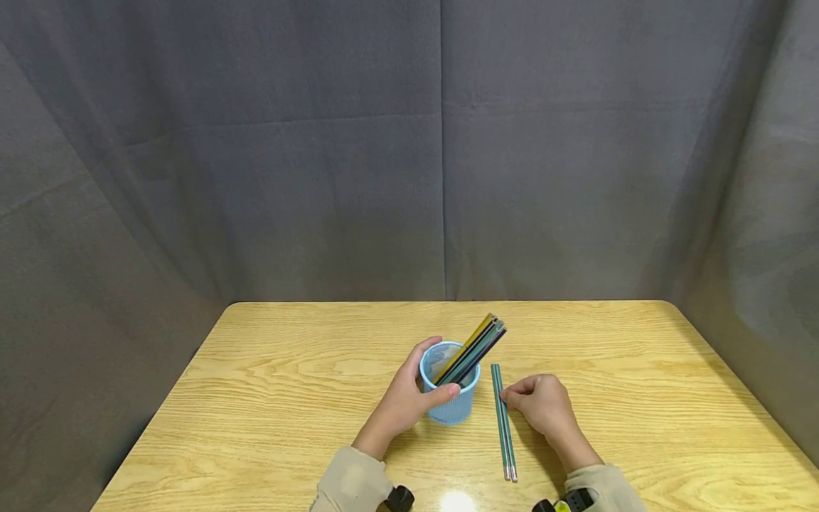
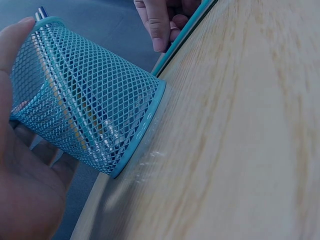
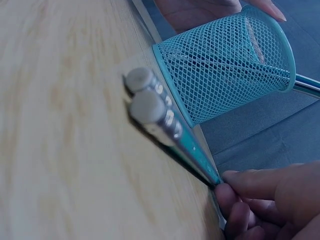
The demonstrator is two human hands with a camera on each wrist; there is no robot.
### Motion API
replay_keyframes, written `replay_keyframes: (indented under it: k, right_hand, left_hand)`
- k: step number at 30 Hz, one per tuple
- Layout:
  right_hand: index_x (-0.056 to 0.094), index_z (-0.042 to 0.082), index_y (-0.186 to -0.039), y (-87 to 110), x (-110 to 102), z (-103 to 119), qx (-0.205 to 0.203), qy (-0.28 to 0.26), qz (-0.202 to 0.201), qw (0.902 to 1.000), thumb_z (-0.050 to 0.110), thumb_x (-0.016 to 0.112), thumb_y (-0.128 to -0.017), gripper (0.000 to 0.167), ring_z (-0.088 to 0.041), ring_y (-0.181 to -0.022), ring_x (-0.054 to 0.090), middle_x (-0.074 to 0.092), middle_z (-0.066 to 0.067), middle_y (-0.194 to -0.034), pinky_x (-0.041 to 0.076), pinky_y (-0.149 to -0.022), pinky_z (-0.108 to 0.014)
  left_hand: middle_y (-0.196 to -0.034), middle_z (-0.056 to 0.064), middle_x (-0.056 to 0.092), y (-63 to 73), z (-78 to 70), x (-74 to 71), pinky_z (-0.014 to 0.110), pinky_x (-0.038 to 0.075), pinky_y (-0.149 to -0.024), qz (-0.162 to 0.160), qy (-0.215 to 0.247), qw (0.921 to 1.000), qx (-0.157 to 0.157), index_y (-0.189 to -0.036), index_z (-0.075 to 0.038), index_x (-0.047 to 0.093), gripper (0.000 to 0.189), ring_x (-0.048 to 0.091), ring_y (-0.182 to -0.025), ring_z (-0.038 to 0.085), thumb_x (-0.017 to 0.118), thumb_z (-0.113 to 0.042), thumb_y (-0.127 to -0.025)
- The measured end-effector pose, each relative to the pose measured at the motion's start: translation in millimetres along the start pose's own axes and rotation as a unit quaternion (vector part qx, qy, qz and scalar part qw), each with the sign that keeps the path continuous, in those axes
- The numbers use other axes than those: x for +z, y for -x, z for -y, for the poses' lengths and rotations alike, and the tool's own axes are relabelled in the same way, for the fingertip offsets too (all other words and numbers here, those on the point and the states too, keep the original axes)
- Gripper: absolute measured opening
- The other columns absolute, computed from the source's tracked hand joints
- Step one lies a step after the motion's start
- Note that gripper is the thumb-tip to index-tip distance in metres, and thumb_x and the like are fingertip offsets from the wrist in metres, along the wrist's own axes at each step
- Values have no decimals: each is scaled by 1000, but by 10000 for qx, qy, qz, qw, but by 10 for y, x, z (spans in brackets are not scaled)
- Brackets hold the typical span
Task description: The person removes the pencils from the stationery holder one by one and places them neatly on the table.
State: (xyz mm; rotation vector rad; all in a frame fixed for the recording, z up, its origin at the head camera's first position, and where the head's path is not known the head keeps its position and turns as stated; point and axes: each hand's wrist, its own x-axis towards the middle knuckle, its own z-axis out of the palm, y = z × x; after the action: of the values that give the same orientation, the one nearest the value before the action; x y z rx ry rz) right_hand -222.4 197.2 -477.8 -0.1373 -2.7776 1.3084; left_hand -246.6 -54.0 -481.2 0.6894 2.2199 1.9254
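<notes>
A light-blue mesh pencil cup (image 1: 451,407) stands on the table, with several pencils (image 1: 470,354) leaning out toward its right side, some yellow, some green and dark. My left hand (image 1: 407,398) holds the cup from the left, thumb over the near rim and fingers round the far side. To the cup's right, two green pencils (image 1: 502,423) lie side by side on the wood, their eraser ends (image 3: 148,107) toward me. My right hand (image 1: 541,403) pinches at them with thumb and index finger, partway along their length; the other fingers are curled under.
The light wooden table (image 1: 269,398) has rounded far corners. Grey curtains (image 1: 333,178) hang behind it and on both sides. A bright light reflection shows on the wood near the front edge. Dark wrist devices (image 1: 399,498) sit at both sleeves.
</notes>
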Motion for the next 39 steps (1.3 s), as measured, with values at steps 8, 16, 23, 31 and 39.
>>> replay_keyframes:
  k: [8, 16, 23, 31, 39]
  right_hand:
    - [77, 7, -78, 5, 5, -5, 162, -224, 45, 9996, 16, 77, -85, 12, -26, -97, 62, 73, -5, -90, 46, -78, -38]
    - [77, 8, -76, 5, 2, 6, 170, -352, 73, 9992, 13, 75, -86, 12, -27, -100, 63, 74, -4, -90, 46, -85, -43]
    - [75, 7, -74, -9, -3, 6, 150, -435, 112, 9989, 11, 73, -88, 15, -26, -99, 63, 74, -4, -91, 45, -82, -38]
    - [76, 6, -78, -20, -11, 12, 227, -669, 143, 9974, 6, 69, -87, 11, -19, -90, 61, 73, -3, -90, 42, -75, -32]
    - [76, 0, -88, -11, -46, 42, 210, -1010, 136, 9946, 6, 70, -88, 9, -16, -75, 58, 72, -6, -87, 45, -65, -29]
  left_hand:
    - [-136, 8, 50, 2, -5, 1, 49, 38, -104, -23, -25, 10000, -15, -148, -40, 34, 76, 51, -120, 19, 77, -38, -86]
    - [-137, 7, 50, 2, -14, 5, 51, 37, -105, -30, 33, 10000, -3, -149, -39, 34, 76, 51, -121, 19, 78, -37, -86]
    - [-136, 8, 51, -1, -16, 5, 51, 38, -104, -22, 46, 10000, 6, -148, -39, 34, 76, 51, -120, 20, 77, -38, -86]
    - [-136, 6, 51, 3, -18, 3, 50, 37, -105, -48, -34, 10000, 19, -149, -39, 34, 76, 50, -121, 19, 77, -37, -86]
    - [-136, 5, 51, 6, -20, 2, 49, 37, -104, -52, -35, 10000, -17, -149, -39, 34, 76, 50, -121, 18, 77, -38, -86]
